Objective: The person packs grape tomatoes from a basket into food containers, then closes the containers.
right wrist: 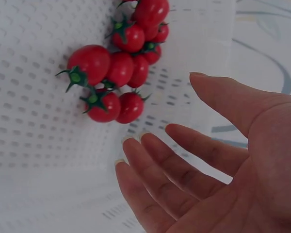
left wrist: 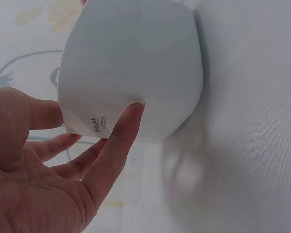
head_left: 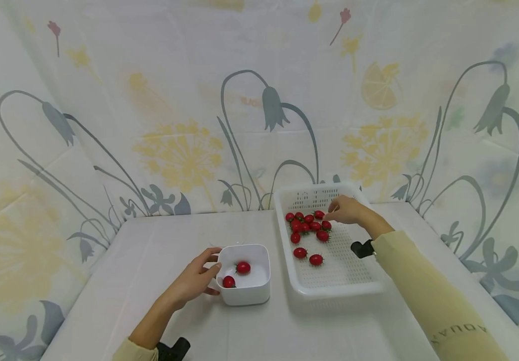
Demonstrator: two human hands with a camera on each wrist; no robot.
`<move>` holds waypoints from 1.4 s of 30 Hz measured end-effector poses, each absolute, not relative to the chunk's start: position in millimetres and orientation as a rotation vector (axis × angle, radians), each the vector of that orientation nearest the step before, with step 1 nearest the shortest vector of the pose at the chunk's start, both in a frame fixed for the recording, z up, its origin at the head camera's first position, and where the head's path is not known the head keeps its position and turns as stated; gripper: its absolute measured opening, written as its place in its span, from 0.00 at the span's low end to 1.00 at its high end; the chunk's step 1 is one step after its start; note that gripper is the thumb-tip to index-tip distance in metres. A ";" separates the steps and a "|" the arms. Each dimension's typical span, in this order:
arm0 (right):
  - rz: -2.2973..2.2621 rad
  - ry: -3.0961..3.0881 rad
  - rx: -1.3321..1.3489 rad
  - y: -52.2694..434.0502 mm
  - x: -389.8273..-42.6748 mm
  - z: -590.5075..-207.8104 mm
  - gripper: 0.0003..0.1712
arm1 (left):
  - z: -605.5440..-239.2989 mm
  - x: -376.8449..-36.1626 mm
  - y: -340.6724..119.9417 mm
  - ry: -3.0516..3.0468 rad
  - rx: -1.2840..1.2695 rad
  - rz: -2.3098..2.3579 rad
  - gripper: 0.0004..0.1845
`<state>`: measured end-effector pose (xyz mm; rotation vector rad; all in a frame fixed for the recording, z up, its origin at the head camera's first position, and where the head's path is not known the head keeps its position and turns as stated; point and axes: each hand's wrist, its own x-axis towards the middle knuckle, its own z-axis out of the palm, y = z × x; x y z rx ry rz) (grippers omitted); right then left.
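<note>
A small white box (head_left: 247, 296) stands on the table and holds two cherry tomatoes (head_left: 243, 267). My left hand (head_left: 196, 278) touches its left side, and in the left wrist view a fairly straight finger (left wrist: 117, 141) lies against the outer wall near some small printing. My right hand (head_left: 348, 210) reaches into a white perforated basket (head_left: 337, 291), just right of a cluster of cherry tomatoes (head_left: 305, 227). In the right wrist view its fingers (right wrist: 157, 187) are spread and hold nothing, close to red tomatoes (right wrist: 103, 106) with green stems.
Two loose cherry tomatoes (head_left: 315, 259) lie in the basket, nearer me than the cluster. Box and basket stand side by side on a white-covered table (head_left: 151, 250). Behind it hangs a flower-printed cloth (head_left: 259, 60).
</note>
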<state>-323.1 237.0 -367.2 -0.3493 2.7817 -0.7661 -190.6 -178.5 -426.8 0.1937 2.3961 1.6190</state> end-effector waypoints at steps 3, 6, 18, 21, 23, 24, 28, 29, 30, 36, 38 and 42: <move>-0.839 2.720 -0.295 240.1 -327.2 -373.8 0.24 | -426.6 -190.9 -178.2 2.401 0.186 1.617 0.22; -0.897 2.659 -0.222 242.2 -330.0 -379.9 0.27 | -425.8 -190.1 -178.0 2.405 0.177 1.614 0.22; -1.028 2.519 0.002 248.3 -346.6 -406.7 0.28 | -423.7 -188.8 -177.9 2.407 0.189 1.610 0.23; -1.025 2.516 0.022 249.5 -349.3 -413.4 0.27 | -424.0 -188.5 -177.6 2.410 0.192 1.604 0.23; -1.009 2.525 0.031 249.5 -350.2 -415.5 0.26 | -423.8 -188.2 -177.3 2.412 0.191 1.603 0.23; -1.000 2.531 0.034 249.6 -350.7 -416.1 0.26 | -423.7 -188.3 -177.2 2.412 0.191 1.604 0.23; -0.988 2.544 0.048 248.2 -353.3 -417.6 0.24 | -423.4 -188.9 -177.3 2.411 0.190 1.608 0.23; -0.989 2.547 0.047 247.8 -353.7 -417.9 0.24 | -423.1 -188.9 -177.3 2.410 0.191 1.607 0.23; -0.990 2.549 0.050 247.5 -354.7 -418.7 0.23 | -423.1 -189.0 -177.6 2.407 0.190 1.608 0.23; -0.988 2.564 0.002 244.6 -357.1 -420.8 0.18 | -423.2 -188.9 -177.5 2.410 0.192 1.600 0.23; -0.979 2.570 -0.025 243.1 -358.0 -421.6 0.16 | -423.2 -188.9 -177.1 2.415 0.189 1.600 0.23; -0.962 2.577 -0.071 240.5 -358.1 -422.4 0.12 | -422.8 -188.3 -176.8 2.416 0.182 1.604 0.22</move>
